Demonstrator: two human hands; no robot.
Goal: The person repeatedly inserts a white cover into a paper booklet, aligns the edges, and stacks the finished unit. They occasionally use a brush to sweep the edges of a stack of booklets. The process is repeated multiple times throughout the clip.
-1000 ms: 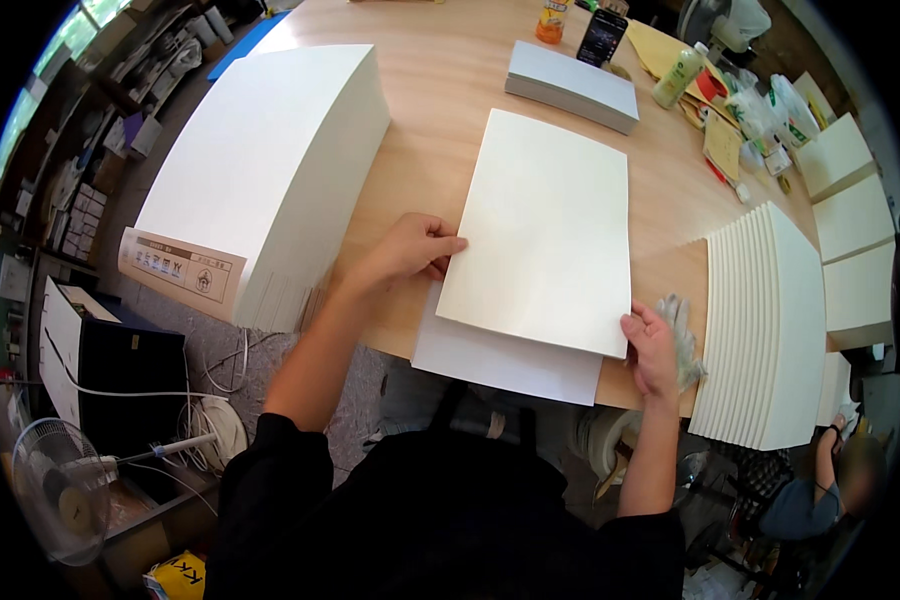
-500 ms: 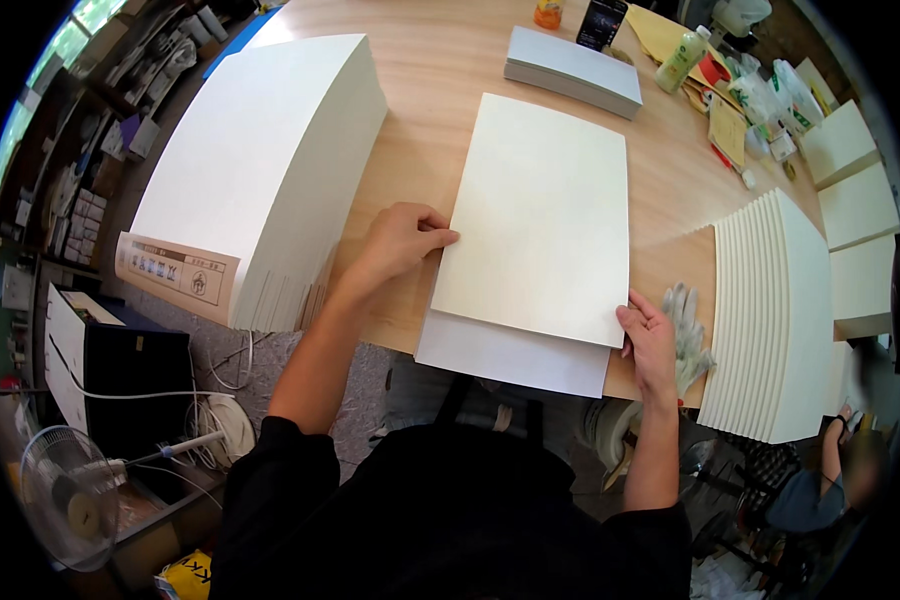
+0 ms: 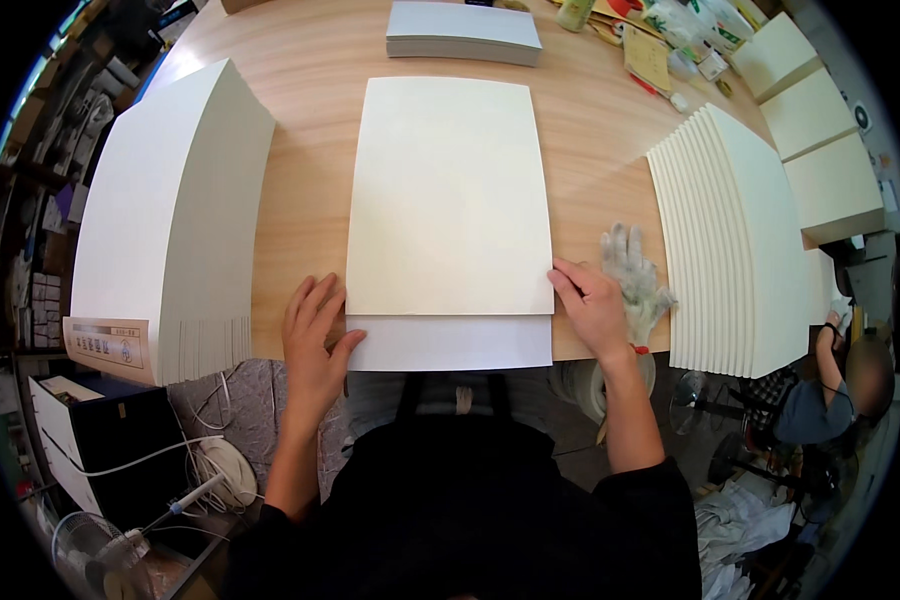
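A cream paper sheet [image 3: 450,200], or thin stack of sheets, lies in front of me. White paper [image 3: 450,345] sticks out from under its near edge, reaching the table's front edge. My left hand [image 3: 315,335] is open, its fingers spread beside the papers' near left corner, the thumb by the white paper. On the other side, my right hand [image 3: 590,305] has thumb and forefinger closed together at the right edge of the cream sheet; the tips' exact grip is hard to see. Right of this hand lies a pale work glove [image 3: 638,275].
A tall paper stack [image 3: 150,210] with a brown printed label stands on the left. On the right is a fanned stack of cream booklets [image 3: 735,240]. A grey-white stack [image 3: 463,45] sits at the back. Beyond the right side, a person [image 3: 820,400] sits.
My view has turned, so the table appears shifted left. My left hand has opened and moved from the sheet's left edge to its near corner. My right hand has slid slightly farther up the right edge.
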